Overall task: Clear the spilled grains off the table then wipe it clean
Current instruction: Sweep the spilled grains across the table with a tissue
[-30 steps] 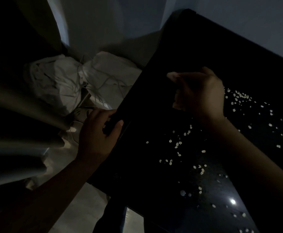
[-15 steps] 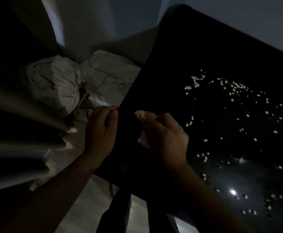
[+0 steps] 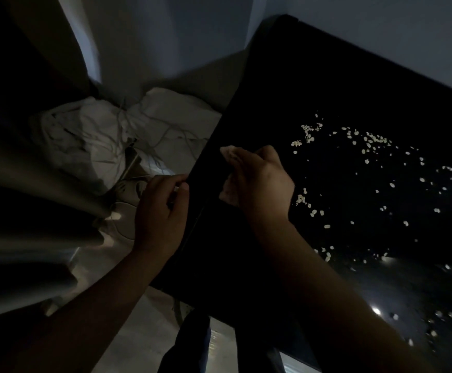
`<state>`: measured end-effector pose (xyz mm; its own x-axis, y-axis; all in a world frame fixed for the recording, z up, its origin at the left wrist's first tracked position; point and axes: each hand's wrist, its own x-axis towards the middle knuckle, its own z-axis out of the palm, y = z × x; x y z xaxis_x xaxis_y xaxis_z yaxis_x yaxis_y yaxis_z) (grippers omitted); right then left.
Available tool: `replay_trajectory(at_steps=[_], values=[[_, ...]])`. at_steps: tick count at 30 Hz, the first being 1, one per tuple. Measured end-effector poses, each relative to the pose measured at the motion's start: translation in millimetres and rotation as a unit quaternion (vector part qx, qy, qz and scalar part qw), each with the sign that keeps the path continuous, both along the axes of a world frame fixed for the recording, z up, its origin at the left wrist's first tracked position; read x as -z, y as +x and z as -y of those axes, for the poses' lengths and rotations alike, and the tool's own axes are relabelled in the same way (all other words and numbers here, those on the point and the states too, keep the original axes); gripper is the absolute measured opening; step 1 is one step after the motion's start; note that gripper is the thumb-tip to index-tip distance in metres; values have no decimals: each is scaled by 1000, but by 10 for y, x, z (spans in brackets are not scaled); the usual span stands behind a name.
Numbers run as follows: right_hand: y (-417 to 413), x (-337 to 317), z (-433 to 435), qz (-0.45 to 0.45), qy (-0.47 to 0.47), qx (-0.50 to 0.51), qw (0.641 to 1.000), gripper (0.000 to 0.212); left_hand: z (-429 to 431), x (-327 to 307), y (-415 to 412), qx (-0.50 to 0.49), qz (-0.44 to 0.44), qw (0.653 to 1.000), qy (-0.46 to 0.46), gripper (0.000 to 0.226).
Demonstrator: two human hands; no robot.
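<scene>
Pale grains (image 3: pixel 372 168) lie scattered over the right half of the black table (image 3: pixel 327 84), with a small cluster (image 3: pixel 301 199) beside my right wrist. My right hand (image 3: pixel 260 179) rests on its side on the tabletop near the left edge, fingers curved toward that edge. Whether any grains lie under it is hidden. My left hand (image 3: pixel 160 211) is cupped against the table's left edge (image 3: pixel 192 232), fingertips touching the rim. The room is dim.
Crumpled white cloth or bags (image 3: pixel 106 135) lie on the floor left of the table, beside a grey curtain (image 3: pixel 26 197). A wall runs behind the table. A bright light spot (image 3: pixel 376 311) reflects on the glossy top near the front.
My right hand has swept from the middle of the table leftward to the left edge, close to my left hand. My left hand has stayed at the edge.
</scene>
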<state>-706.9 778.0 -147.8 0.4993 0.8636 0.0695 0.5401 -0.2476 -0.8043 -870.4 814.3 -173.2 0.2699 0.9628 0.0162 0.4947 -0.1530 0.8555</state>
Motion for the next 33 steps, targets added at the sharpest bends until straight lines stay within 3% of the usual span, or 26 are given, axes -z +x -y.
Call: replay_trajectory(at_steps=[2,7,10,13,15,20,33], values=[[75,29,-173,-8,-38,63,997,11,3,10,-1,0,3,1000,-5,44],[304,-123,-431,126,-103,78,984,26,13,-5,12,-11,11,1000,-8,43],[414,-235,-531,41,-105,91,989,32,13,-11,31,-13,21,1000,2,34],[310,-190,-427,95,-144,97,980,33,15,8,22,-19,22,1000,-4,30],[278,-183,-412,84,-143,130,978,29,22,18,19,-18,22,1000,-9,30],[349,-250,-633,-42,-164,216,962,29,29,-5,21,-28,31,999,-4,28],[285,-286,-625,-60,-207,232,948,31,12,-141,19,-11,67,995,-67,14]])
